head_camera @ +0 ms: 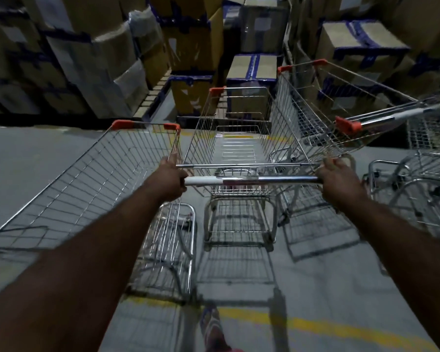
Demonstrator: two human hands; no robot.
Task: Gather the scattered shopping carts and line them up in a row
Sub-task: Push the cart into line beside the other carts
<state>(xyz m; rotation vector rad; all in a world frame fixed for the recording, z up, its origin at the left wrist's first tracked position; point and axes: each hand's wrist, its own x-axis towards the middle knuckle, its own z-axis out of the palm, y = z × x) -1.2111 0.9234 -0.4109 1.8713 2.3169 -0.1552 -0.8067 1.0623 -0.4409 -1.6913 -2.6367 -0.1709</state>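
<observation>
Two hands: both are mine, both on the handle bar (pixel 252 179) of the middle cart (pixel 239 138), with my arms stretched out ahead.
Left hand (pixel 169 179): my fingers are curled round the bar's left end, next to its white section.
Right hand (pixel 337 175): closed in a fist round the bar's right end.
Middle cart, place: straight in front of me on the grey floor (pixel 48 153), between the left cart (pixel 99 179) and the right cart (pixel 315 102).
Middle cart, long axis: it runs directly away from me, handle end nearest and narrow nose farthest. The nose points at the stacked boxes (pixel 252 72).
Left cart: just beside my left hand, roughly parallel to the middle cart. Its orange-cornered nose faces the same way but stops short of the middle cart's nose.
Right cart: close against the middle cart's right side. Its nose also faces the boxes and is angled a little to the right. I cannot tell whether the two baskets touch.
Far right: another handle with an orange end cap (pixel 344 124) runs towards the right edge. More wire frame sits below it, too blurred to sort out.
Floor marking: a yellow line (pixel 328 326) crosses behind the middle cart, near my foot (pixel 214 329).
</observation>
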